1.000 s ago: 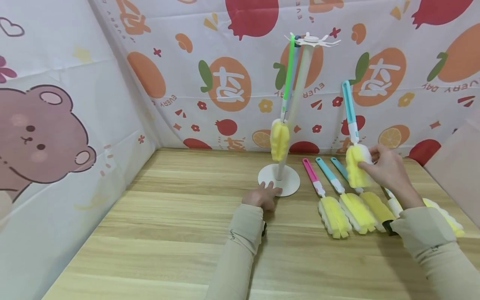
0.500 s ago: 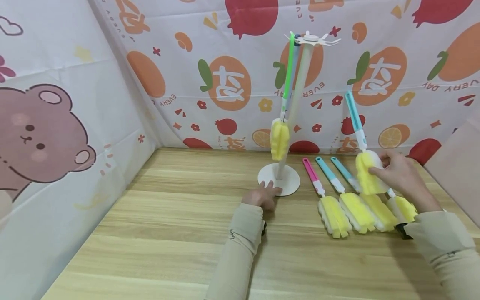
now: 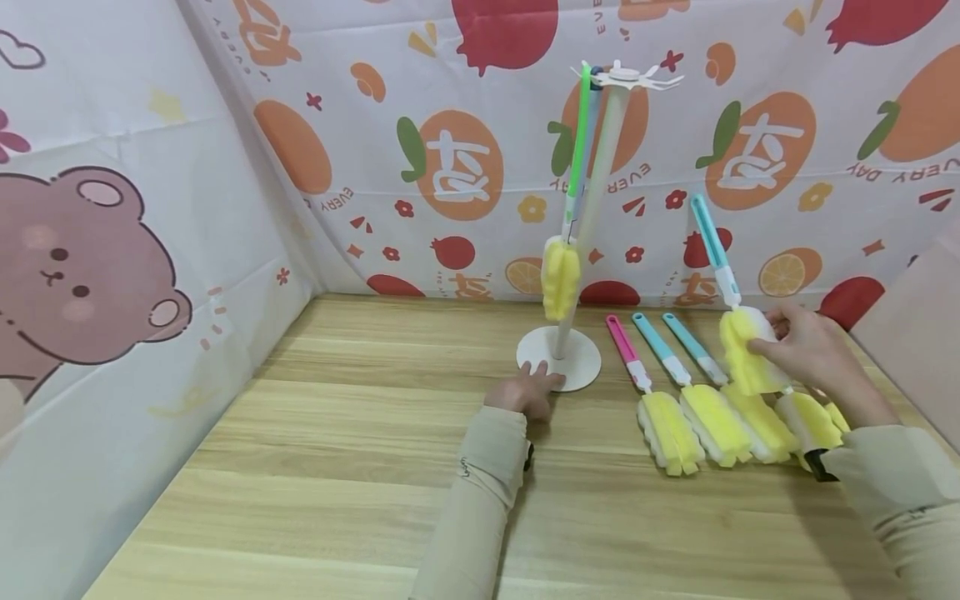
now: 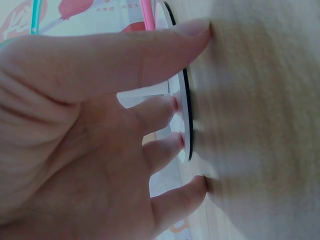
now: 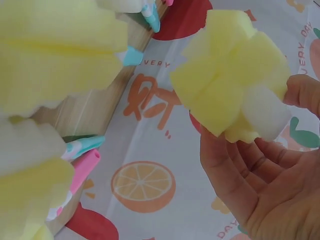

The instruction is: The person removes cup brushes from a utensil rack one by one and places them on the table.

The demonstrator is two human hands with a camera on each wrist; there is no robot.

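My right hand [image 3: 813, 354] pinches the yellow and white sponge head of a bottle brush [image 3: 742, 354], whose teal handle points up. This brush is held above the brushes lying on the table. The right wrist view shows the sponge [image 5: 220, 75] end-on, between thumb and fingers. My left hand [image 3: 522, 392] rests at the front of the white round base of a rack [image 3: 581, 371]. In the left wrist view, its fingers [image 4: 165, 150] are spread, some on the base and some on the wood. A green-handled brush [image 3: 562, 279] hangs from the rack's hooked top, with a blue handle partly hidden behind it.
Several sponge brushes lie side by side on the wooden table [image 3: 337, 467], right of the rack: one pink-handled [image 3: 670, 433], two teal-handled [image 3: 716, 425], others partly under my right arm. A printed fruit cloth [image 3: 360, 167] stands behind, and a bear-print cloth [image 3: 225, 250] at left.
My right hand has moved right and a little down, carrying the teal-handled brush away from the rack. The left hand stays on the base.
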